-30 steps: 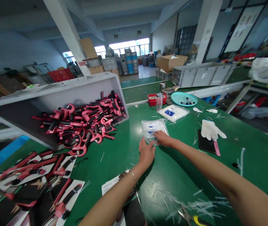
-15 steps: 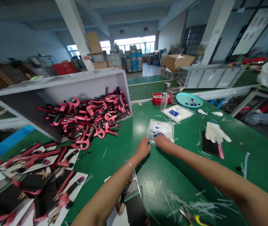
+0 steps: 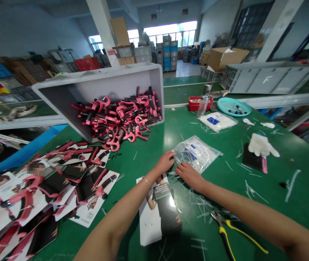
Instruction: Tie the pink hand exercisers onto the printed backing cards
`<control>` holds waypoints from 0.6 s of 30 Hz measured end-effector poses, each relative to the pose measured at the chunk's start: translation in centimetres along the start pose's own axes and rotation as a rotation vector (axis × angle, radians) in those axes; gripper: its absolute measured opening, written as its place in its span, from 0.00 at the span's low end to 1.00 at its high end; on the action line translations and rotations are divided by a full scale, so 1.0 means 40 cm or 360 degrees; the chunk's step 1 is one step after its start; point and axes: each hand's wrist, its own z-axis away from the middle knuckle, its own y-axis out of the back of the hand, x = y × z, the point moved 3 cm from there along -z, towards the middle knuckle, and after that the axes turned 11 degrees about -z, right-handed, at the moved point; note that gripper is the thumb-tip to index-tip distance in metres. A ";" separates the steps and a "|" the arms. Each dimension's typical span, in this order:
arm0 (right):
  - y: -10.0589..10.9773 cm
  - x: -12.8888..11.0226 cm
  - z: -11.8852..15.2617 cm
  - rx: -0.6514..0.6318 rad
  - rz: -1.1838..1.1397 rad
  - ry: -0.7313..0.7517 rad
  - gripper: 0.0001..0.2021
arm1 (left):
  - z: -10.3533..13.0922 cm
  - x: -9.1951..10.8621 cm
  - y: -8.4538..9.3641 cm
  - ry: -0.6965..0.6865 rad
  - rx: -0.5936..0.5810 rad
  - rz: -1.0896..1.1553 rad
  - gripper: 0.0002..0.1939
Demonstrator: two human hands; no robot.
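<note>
A clear plastic bag [image 3: 207,154] with a blue-and-white label and thin white cable ties inside lies on the green table ahead of me. My left hand [image 3: 165,162] is closed on the bag's left edge. My right hand [image 3: 189,175] has its fingers curled at the near edge, beside the left hand; its fingertips are partly hidden. Loose cable ties show under and around the hands. Below my left wrist lies a stack of printed cards [image 3: 150,221], white and black. Pliers with yellow-and-black handles [image 3: 223,232] rest to the right of the cards.
A tilted grey crate [image 3: 97,78] holds many pink-and-black hand grippers [image 3: 121,117]. More are on cards [image 3: 72,174] at left. Rightward are another bag [image 3: 219,121], a red box [image 3: 195,103], a turquoise plate [image 3: 223,105] and a white glove [image 3: 261,145] on a dark object.
The bag has been turned and spread out to the right, and cable ties now show near its left edge. Both hands remain at the bag. My view has shifted, bringing the pliers and cards further in.
</note>
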 end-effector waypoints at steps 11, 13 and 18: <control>0.097 0.183 -0.135 -0.0035 0.0028 0.0081 0.12 | 0.175 -0.050 0.168 0.0125 0.0416 0.0018 0.18; 0.085 0.110 -0.129 -0.0096 0.0001 0.0278 0.12 | 0.235 -0.054 0.187 0.0120 0.0444 0.0029 0.17; 0.058 -0.019 -0.076 -0.0337 -0.0089 0.0780 0.09 | 0.352 -0.060 0.187 0.0097 0.0406 0.0057 0.16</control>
